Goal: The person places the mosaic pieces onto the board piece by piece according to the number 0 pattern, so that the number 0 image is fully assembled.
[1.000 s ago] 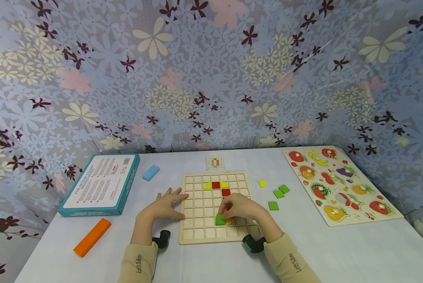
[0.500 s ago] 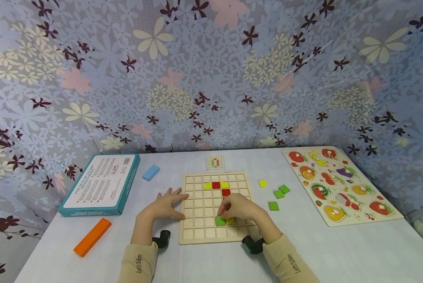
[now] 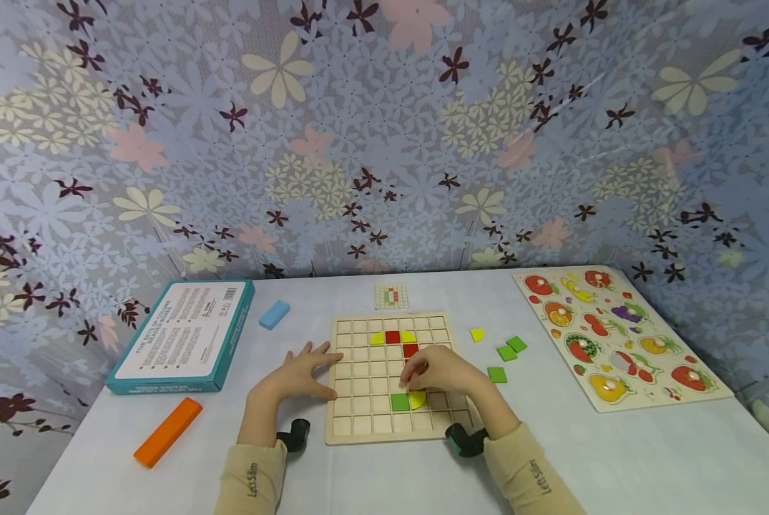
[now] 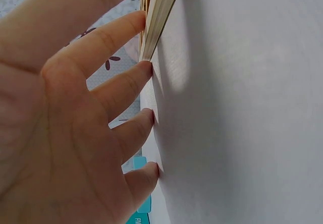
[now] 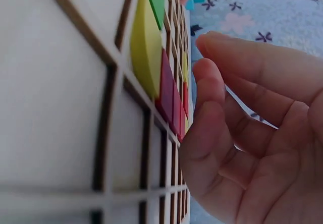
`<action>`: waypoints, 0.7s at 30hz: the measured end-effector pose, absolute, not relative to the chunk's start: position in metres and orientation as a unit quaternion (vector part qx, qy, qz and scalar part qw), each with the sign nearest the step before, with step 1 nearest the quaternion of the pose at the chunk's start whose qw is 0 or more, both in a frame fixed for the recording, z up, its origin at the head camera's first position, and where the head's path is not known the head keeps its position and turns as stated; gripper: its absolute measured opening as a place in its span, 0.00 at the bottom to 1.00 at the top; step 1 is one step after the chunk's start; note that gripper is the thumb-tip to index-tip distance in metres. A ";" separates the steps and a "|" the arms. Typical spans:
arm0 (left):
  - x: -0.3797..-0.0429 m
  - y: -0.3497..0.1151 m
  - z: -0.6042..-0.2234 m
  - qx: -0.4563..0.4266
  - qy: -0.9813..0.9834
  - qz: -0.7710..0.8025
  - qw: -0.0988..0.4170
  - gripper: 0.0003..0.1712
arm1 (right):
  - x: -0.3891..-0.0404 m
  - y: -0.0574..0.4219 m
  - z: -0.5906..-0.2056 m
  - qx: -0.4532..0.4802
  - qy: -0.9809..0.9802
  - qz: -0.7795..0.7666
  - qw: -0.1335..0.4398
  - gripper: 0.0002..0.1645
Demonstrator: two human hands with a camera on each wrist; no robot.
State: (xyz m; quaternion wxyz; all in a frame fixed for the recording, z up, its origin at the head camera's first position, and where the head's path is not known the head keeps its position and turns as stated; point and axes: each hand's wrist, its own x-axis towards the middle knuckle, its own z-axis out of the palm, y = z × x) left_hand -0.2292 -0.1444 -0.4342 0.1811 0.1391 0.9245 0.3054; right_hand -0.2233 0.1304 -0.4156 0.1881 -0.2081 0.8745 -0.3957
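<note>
A wooden grid board (image 3: 361,420) lies on the table. My left hand (image 3: 302,373) is spread at its left edge, fingers apart, thumb and a fingertip touching the rim; in the left wrist view the fingertips meet the tabletop. Just above the board hovers my right hand (image 3: 438,370), loosely bent with nothing in it. Near its fingertips a green square tile (image 3: 400,402) sits in a cell, beside a yellow rounded tile (image 3: 417,400). Red tiles (image 5: 167,85) run up from the yellow one, partly hidden by the hand in the head view. Farther up are a red tile (image 3: 393,337) and two yellow tiles.
Right of the board lie several loose green tiles (image 3: 497,375) and a yellow tile (image 3: 477,335). A small pattern card (image 3: 391,296) stands behind it. At left are a teal box (image 3: 178,336), a blue block (image 3: 274,315) and an orange block (image 3: 168,432). A fruit puzzle (image 3: 616,336) lies right.
The green tile has gone from tilted in the right fingers to flat in its cell. My right hand has let go and lifted slightly up and right. My left hand stays put.
</note>
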 end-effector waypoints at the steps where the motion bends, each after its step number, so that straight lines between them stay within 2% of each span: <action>1: -0.229 -0.144 -0.434 0.139 0.924 0.306 0.181 0.42 | -0.224 0.133 -0.415 -0.207 0.874 -0.398 0.185 0.04; 9: -0.229 -0.143 -0.433 0.134 0.925 0.306 0.182 0.43 | -0.229 0.152 -0.411 -0.160 0.869 -0.435 0.173 0.06; 21: -0.230 -0.143 -0.434 0.134 0.926 0.302 0.184 0.42 | -0.241 0.183 -0.416 -0.104 0.887 -0.433 0.121 0.10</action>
